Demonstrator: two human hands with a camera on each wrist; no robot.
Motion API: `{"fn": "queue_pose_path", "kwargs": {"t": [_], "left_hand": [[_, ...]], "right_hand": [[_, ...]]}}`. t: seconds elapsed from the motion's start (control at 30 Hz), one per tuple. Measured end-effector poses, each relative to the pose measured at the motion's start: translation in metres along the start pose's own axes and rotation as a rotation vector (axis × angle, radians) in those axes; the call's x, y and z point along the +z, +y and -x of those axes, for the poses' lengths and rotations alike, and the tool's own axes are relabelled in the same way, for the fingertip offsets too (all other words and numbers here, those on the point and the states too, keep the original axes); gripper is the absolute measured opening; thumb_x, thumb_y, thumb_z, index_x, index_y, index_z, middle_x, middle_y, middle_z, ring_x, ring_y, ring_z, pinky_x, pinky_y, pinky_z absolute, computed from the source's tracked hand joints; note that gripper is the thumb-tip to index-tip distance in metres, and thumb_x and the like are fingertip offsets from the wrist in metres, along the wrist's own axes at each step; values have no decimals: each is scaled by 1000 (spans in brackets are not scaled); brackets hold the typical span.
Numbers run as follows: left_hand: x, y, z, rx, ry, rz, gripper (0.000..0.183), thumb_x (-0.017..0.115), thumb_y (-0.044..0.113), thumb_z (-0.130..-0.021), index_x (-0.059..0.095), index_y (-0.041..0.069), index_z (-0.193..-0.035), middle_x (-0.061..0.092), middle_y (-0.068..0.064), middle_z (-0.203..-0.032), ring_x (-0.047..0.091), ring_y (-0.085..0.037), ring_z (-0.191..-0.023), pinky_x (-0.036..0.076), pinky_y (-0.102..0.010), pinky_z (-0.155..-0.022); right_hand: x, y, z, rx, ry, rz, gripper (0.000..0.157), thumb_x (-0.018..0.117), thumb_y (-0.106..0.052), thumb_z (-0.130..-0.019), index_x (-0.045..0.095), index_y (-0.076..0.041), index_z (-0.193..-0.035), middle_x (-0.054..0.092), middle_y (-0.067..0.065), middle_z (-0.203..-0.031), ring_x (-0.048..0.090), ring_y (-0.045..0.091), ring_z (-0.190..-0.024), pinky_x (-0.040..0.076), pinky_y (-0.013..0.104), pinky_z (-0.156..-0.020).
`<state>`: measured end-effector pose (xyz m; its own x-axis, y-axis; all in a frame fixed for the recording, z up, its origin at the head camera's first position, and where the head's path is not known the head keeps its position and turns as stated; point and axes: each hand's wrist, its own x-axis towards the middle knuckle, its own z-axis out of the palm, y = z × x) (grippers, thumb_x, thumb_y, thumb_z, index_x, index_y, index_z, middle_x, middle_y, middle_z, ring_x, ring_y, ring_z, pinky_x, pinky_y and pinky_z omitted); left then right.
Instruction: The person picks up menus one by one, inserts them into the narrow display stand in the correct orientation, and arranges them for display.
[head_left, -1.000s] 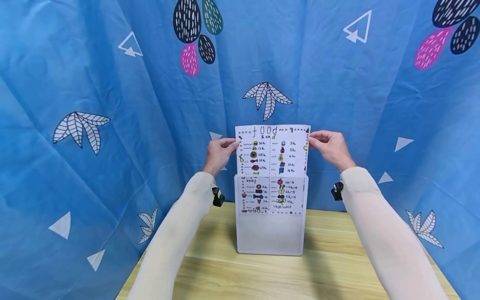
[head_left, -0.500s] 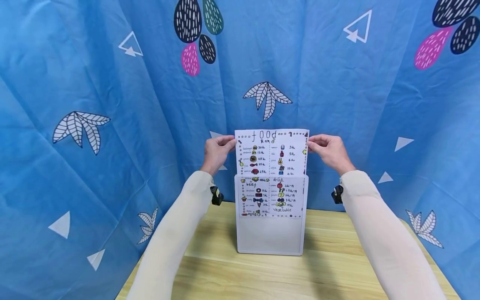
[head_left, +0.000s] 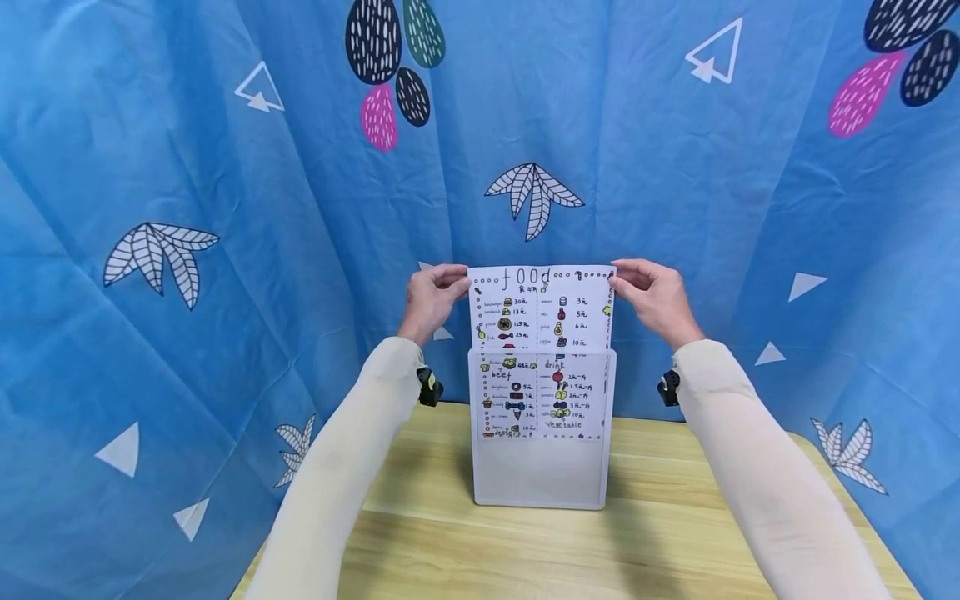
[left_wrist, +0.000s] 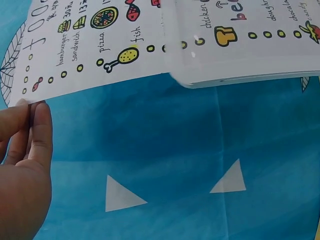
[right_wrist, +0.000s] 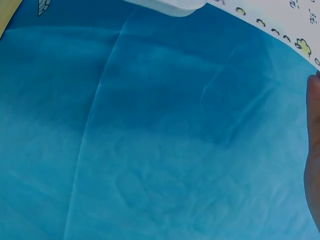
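Observation:
A paper menu (head_left: 525, 312) headed "food", with small coloured drawings and prices, stands partly inside a clear, white-edged sign holder (head_left: 538, 475). Its upper part sticks out above the holder's top edge, while the lower part shows through the front. My left hand (head_left: 433, 300) pinches the menu's upper left corner between thumb and fingers. At the upper right corner, my right hand (head_left: 656, 298) pinches the sheet the same way. The left wrist view shows the fingers (left_wrist: 41, 130) at the paper's edge; in the right wrist view only a bit of the hand (right_wrist: 313, 140) is visible.
The sign holder stands upright on a light wooden table (head_left: 420, 542). Behind and to both sides hangs a blue patterned curtain (head_left: 300, 208). Both forearms, in cream sleeves (head_left: 360, 450), reach in on either side of the holder.
The menu has slid lower into the sign holder, its top edge dropping and more of it now behind the clear front. Both hands keep their pinch on the corners; the holder stays put.

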<state>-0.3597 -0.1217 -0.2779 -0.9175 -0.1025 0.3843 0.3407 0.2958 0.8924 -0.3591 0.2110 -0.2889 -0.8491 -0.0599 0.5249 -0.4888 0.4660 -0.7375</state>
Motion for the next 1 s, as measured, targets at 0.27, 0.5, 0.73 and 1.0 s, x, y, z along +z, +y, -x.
{"fn": "queue_pose_path", "kwargs": {"t": [0.27, 0.5, 0.73, 1.0], "left_hand": [[-1, -8, 4, 0, -1, 0, 25, 68, 7, -96, 71, 3, -120, 71, -14, -107, 70, -24, -98, 57, -24, -84], [-1, -13, 9, -21, -6, -39, 24, 68, 10, -95, 72, 5, -118, 71, -11, -104, 71, -23, -98, 57, -32, -91], [-2, -17, 11, -11, -13, -44, 20, 70, 11, -95, 72, 3, -114, 71, -12, -106, 71, -24, -97, 57, -34, -91], [0, -23, 12, -12, -4, -55, 17, 71, 11, -94, 74, 3, -108, 72, -12, -102, 71, -23, -94, 58, -33, -87]], "right_hand": [[4, -1, 3, -15, 10, 34, 34, 66, -20, -99, 66, -4, -129, 72, 18, -110, 68, 1, -81, 49, 16, -73], [5, 1, 5, -8, 0, 39, 32, 66, -19, -99, 67, -3, -126, 73, 19, -108, 71, 9, -82, 49, 15, -73], [6, 5, 7, 6, -7, 43, 30, 68, -18, -98, 69, -2, -123, 74, 17, -104, 69, 4, -77, 49, 14, -71], [5, 8, 10, 26, -43, 20, 31, 68, -20, -98, 68, 0, -121, 73, 20, -107, 73, 14, -82, 50, 14, -77]]}}
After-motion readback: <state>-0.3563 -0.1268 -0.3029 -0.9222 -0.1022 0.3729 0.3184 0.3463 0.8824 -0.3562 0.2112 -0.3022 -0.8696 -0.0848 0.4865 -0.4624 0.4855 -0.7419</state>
